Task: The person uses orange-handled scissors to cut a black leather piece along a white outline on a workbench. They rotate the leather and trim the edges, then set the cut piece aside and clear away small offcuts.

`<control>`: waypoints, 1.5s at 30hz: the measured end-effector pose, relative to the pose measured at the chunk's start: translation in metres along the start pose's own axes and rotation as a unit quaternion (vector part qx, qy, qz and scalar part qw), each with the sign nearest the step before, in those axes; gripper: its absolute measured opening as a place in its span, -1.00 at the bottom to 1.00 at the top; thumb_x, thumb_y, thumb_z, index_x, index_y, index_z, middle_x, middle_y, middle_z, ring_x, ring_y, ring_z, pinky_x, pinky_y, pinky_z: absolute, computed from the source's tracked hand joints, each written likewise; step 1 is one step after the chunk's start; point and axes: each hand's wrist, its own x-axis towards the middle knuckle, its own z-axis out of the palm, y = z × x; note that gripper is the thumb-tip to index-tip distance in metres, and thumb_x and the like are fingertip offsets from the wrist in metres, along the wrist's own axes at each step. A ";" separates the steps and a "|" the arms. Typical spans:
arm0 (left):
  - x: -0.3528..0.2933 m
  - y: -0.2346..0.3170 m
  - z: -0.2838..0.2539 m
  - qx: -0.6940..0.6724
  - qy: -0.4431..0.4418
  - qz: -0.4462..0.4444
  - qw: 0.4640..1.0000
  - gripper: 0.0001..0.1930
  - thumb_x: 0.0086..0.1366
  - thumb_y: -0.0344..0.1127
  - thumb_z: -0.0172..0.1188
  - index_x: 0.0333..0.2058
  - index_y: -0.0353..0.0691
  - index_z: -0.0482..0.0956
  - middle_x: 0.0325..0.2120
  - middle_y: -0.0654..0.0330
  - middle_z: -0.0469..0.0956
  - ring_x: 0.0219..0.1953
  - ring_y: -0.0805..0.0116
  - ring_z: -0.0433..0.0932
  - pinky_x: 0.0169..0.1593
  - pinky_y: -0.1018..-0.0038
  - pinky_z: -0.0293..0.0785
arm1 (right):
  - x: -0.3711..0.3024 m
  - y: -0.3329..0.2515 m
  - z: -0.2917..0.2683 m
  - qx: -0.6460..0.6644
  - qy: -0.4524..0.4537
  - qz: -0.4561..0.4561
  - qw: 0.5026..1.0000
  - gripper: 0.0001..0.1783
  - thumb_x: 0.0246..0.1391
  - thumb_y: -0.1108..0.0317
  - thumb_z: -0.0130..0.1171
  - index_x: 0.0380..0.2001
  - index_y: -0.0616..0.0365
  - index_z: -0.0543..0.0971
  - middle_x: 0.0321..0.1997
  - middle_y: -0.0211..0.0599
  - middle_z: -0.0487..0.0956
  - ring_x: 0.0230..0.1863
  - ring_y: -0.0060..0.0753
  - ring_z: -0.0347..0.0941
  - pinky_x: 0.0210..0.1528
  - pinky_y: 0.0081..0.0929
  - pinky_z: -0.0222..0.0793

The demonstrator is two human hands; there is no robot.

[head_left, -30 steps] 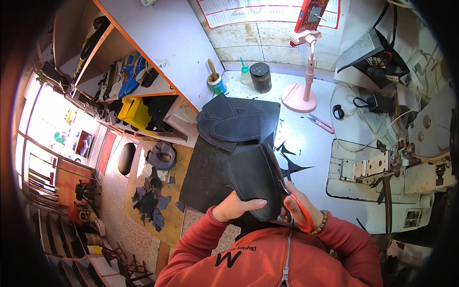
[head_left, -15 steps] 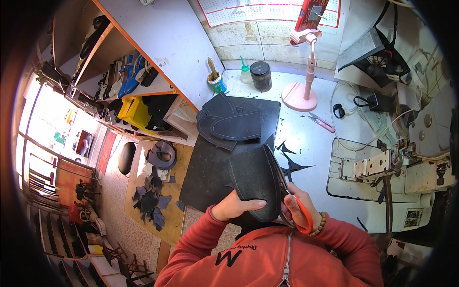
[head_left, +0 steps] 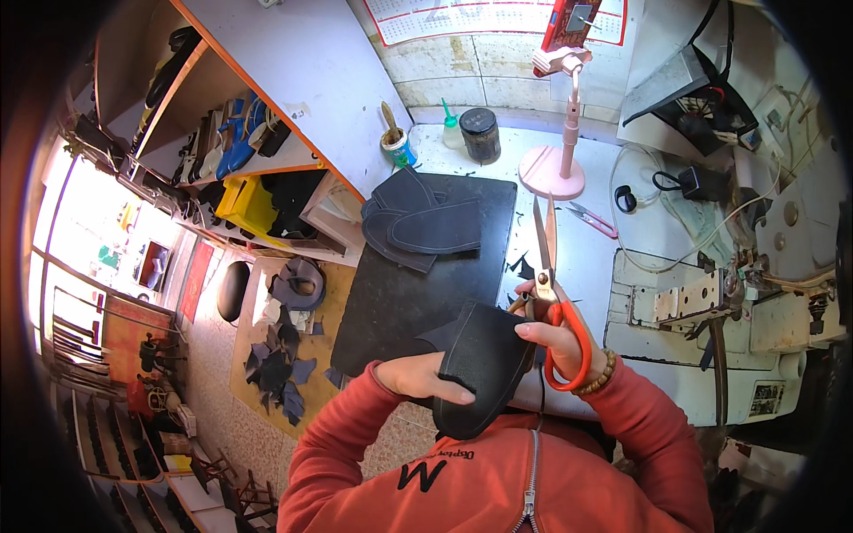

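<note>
A black leather piece with a stitched edge (head_left: 487,369), shaped like a shoe upper, is held close to my chest. My left hand (head_left: 416,377) grips its left side, thumb on top and fingers hidden beneath. In my right hand (head_left: 553,336) are scissors with orange handles (head_left: 544,279), their blades pointing up and slightly apart, away from the leather. The right thumb touches the upper right edge of the piece. Farther off, several similar stitched pieces (head_left: 435,229) lie stacked on a black cutting mat (head_left: 391,315).
Small black offcuts (head_left: 522,267) lie right of the mat. At the back stand a brush in a tin (head_left: 397,147), a green-tipped bottle (head_left: 451,133), a dark jar (head_left: 481,136) and a pink stand (head_left: 553,171). Pink-handled snips (head_left: 593,222) lie near a sewing machine (head_left: 693,298).
The scissors have come away from the leather's right edge and swung upright, blades pointing up. The leather piece has moved lower and slightly right, and the right thumb now rests on its edge.
</note>
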 end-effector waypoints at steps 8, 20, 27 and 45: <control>0.020 -0.036 0.007 -0.264 0.151 0.367 0.879 0.01 0.13 0.48 -0.04 0.29 -0.27 0.12 0.30 0.04 0.15 0.33 0.07 0.11 0.32 0.00 0.05 | 0.007 0.006 0.021 0.173 0.180 -0.067 0.966 -0.48 0.00 0.65 0.10 0.07 0.17 0.32 -0.27 -0.39 0.45 -0.29 -0.58 0.41 -0.14 -0.62 0.40; 0.058 -0.008 0.042 -0.230 0.409 0.408 0.783 -0.71 0.35 -0.44 0.01 0.03 -0.35 0.40 -0.09 0.09 0.53 -0.05 0.28 0.53 0.09 0.32 0.46 | -0.018 0.024 0.023 0.052 -0.013 0.007 0.999 -0.53 0.18 0.33 0.14 0.08 0.19 0.23 -0.41 -0.45 0.37 -0.45 -0.68 0.32 -0.40 -0.68 0.31; 0.051 -0.014 0.033 -0.229 0.442 0.410 0.764 -0.68 0.37 -0.37 0.03 0.05 -0.34 0.39 -0.07 0.02 0.54 -0.07 0.23 0.57 0.03 0.29 0.53 | -0.043 0.049 0.021 -0.035 -0.139 0.078 0.987 -0.31 0.17 -0.01 0.16 0.18 0.15 0.16 -0.24 -0.35 0.40 -0.38 -0.64 0.29 -0.35 -0.68 0.26; 0.059 -0.004 0.049 -0.176 0.506 0.394 0.747 -0.83 0.35 -0.33 0.11 -0.14 -0.25 0.51 -0.30 0.18 0.59 -0.37 0.42 0.56 -0.36 0.53 0.49 | -0.039 0.049 0.025 -0.081 -0.113 0.060 0.988 -0.22 0.09 -0.28 0.10 0.05 0.16 0.23 -0.39 -0.41 0.41 -0.53 -0.67 0.25 -0.51 -0.69 0.20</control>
